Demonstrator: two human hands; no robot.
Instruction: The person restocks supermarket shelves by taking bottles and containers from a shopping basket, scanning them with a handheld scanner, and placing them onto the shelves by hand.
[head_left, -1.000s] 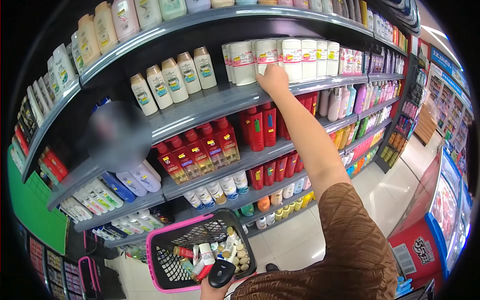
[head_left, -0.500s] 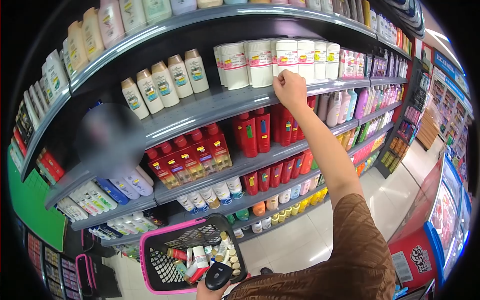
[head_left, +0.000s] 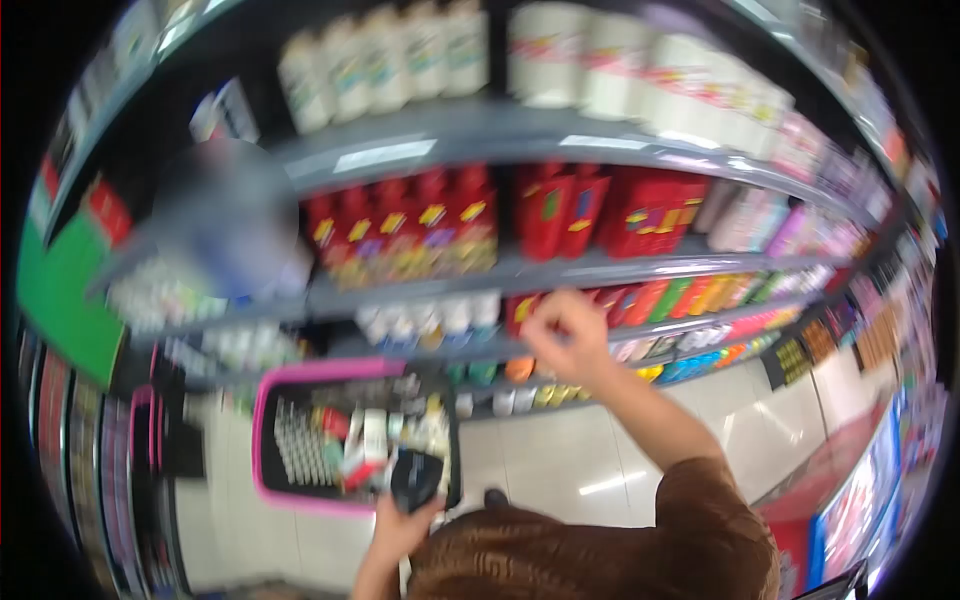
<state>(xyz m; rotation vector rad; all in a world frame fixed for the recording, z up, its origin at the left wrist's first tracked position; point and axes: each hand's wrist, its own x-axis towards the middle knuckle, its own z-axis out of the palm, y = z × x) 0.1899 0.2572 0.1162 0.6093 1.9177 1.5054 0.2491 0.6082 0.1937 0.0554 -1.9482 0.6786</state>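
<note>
My left hand (head_left: pixel 402 522) is wrapped around a black, rounded, handle-like object (head_left: pixel 416 480) at the near side of a black basket with a pink rim (head_left: pixel 262 440). Inside the basket lie several bottles and tubes, among them a white container (head_left: pixel 375 434) and a red one (head_left: pixel 331 421). My right hand (head_left: pixel 567 332) is in the air in front of the lower shelves, to the right of the basket. Its fingers are curled in, thumb near the forefinger, and nothing shows in them, though motion blurs it. Red bottles (head_left: pixel 545 213) stand behind and above it.
Shelves hold cream bottles (head_left: pixel 385 62), white canisters (head_left: pixel 545 52), red pump bottles (head_left: pixel 395 215) and small white bottles (head_left: pixel 450 315). A green panel (head_left: pixel 70 285) stands at the left. A glass-topped freezer (head_left: pixel 860 490) is at the right. Tiled floor (head_left: pixel 560 465) lies below.
My right hand has come down from the white canisters to the level of the lower shelves. The view has tilted downward and blurred. My left hand still holds the black object.
</note>
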